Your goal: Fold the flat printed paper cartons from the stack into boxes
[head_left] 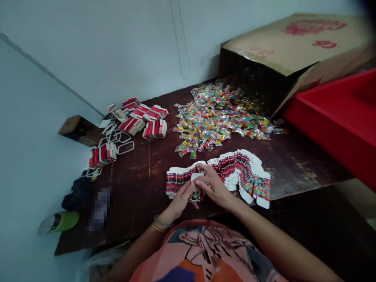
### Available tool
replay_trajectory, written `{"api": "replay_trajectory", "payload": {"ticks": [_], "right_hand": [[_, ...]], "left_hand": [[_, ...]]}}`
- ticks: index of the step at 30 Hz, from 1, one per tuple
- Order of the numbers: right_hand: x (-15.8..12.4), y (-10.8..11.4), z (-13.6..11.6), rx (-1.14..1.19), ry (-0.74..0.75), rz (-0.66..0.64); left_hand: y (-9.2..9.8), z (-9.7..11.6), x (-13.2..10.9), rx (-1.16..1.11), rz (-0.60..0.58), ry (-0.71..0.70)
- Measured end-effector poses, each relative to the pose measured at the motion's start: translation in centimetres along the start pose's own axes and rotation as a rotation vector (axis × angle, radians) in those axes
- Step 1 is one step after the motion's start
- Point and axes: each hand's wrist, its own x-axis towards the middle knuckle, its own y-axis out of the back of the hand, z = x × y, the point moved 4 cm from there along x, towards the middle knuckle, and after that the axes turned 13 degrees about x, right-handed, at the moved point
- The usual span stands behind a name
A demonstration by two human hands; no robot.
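Near the table's front edge, both my hands are closed around one small printed box [196, 194] with a white flap. My left hand [183, 197] grips it from the left and below. The fingers of my right hand [216, 185] bend over its top and right side, hiding much of it. Right behind my hands, a long curved row of flattened red-and-white boxes [229, 166] stands packed on edge. At the row's right end, a few boxes [262, 188] lean over with their colourful printed faces showing.
Beyond the row lies a heap of candy packets [211, 117], spilling from a cardboard carton [293, 43]. A red bin [331, 109] stands at right. Bundled red-and-white boxes [155, 129], white straps [126, 147], a brown box [80, 130] and a green bottle [66, 221] are at left.
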Motion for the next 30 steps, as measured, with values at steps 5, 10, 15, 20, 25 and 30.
{"api": "replay_trajectory", "payload": {"ticks": [5,10,15,20,25,30], "right_hand": [[-2.0,-1.2,2.1,0.643,-0.426,0.134],[-1.8,-1.2,1.0,0.647,-0.460,-0.086],[-1.2,0.6,-2.0,0.275,-0.097,-0.158],[-1.2,1.8,-1.4,0.266,-0.179,-0.036],[-2.4,1.7,-0.5,0.294,-0.165,0.053],[-3.0,2.0,0.8,0.356,-0.229,0.126]], "left_hand": [[0.3,-0.2,0.0,-0.062,0.009,0.044],[0.5,0.2,0.2,0.109,-0.047,-0.014],[0.1,1.0,0.7,0.064,-0.049,-0.012],[-1.4,1.0,0.1,-0.075,-0.218,-0.029],[-1.7,0.8,-0.6,0.090,-0.237,-0.013],[-1.9,1.7,0.1,0.288,-0.329,-0.049]]}}
